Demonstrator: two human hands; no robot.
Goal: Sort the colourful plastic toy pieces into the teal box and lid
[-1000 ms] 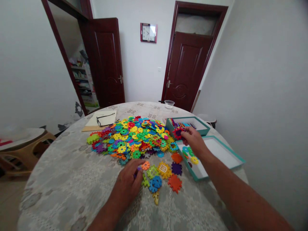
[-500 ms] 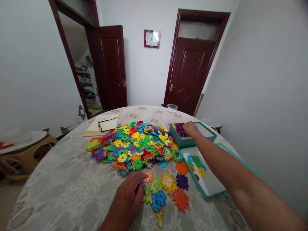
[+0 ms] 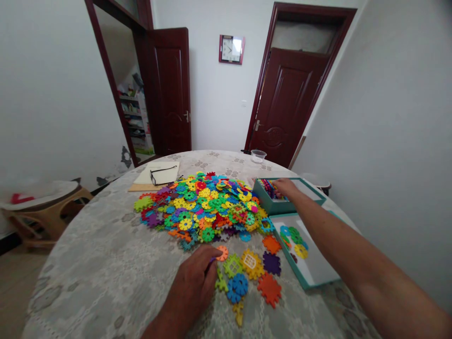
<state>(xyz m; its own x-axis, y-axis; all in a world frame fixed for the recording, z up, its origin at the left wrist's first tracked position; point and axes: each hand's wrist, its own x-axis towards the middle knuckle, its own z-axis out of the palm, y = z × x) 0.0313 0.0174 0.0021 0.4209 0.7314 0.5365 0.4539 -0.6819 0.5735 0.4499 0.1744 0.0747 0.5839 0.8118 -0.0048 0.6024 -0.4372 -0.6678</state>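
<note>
Already rows (image 3: pixel 266 185) are lining our box's (image 3: pixel 272 205) left edge, heap (image 3: pixel 205 202) lying outside; left hand (image 3: pixel 193 278) pinching something purple (image 3: pixel 212 259), right hand (image 3: pixel 286 187) hiding its grip.

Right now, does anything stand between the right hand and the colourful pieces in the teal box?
Nothing visible does. The right hand is over the open teal box, fingertips right at the colourful pieces; actual contact is too small to tell.
</note>
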